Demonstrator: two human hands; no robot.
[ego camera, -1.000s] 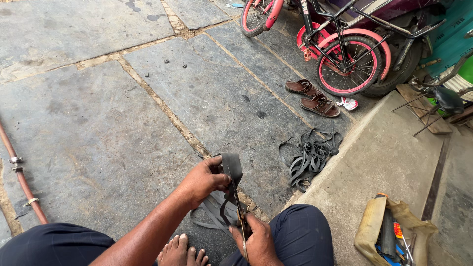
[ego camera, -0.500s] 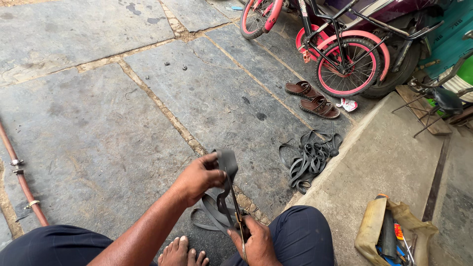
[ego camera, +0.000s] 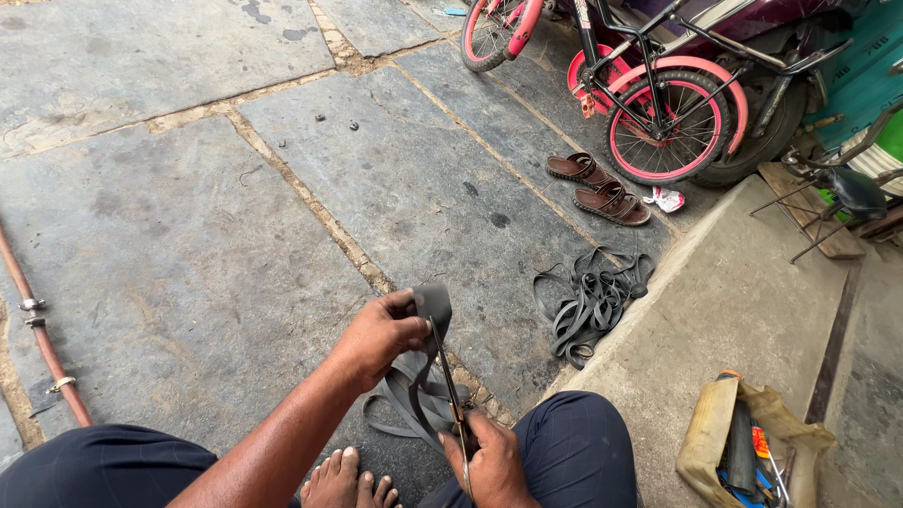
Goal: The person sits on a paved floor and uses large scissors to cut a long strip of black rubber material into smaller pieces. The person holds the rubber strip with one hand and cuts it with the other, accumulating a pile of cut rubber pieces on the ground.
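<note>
My left hand (ego camera: 376,337) grips the folded top end of a black rubber inner tube (ego camera: 414,390), holding it up taut. The rest of the tube hangs down and loops on the stone floor by my bare foot (ego camera: 343,477). My right hand (ego camera: 489,461) holds a pair of scissors (ego camera: 450,386). Their blades point up along the tube towards my left hand and lie against the rubber. I sit with both knees in dark trousers on either side.
A heap of black rubber tubes (ego camera: 588,303) lies to the right by a concrete step. Brown sandals (ego camera: 597,188) and a pink child's bicycle (ego camera: 649,103) stand beyond. A dirty bag of tools (ego camera: 743,447) sits bottom right. A reddish pipe (ego camera: 38,334) runs along the left.
My left hand has shifted a little down and left with the tube's top end, and the scissors' blades have moved up along the rubber. Everything else stays put.
</note>
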